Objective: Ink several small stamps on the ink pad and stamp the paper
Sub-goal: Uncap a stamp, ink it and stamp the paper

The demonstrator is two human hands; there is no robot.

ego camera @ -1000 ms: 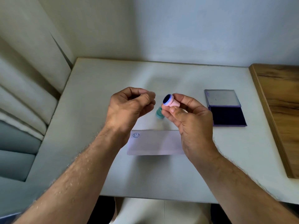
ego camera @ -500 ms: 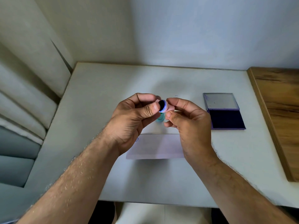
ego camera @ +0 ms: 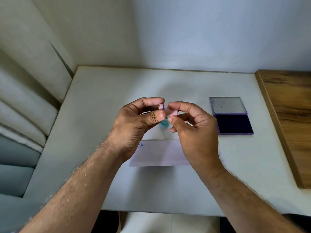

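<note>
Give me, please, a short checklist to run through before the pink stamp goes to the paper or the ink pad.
1. Pink stamp held: ok, pinched between the fingertips of the left hand and the right hand, above the table.
2. Ink pad open: ok, lid folded back, dark pad exposed, right of the hands.
3. Stamp face inked: cannot tell, the face is turned toward the left hand and hidden.
4. Free space on the paper: ok, one blue mark near its left end, the rest blank.
5. Teal stamp out of the way: ok, it stands beyond the paper, partly hidden behind the fingers.
</note>
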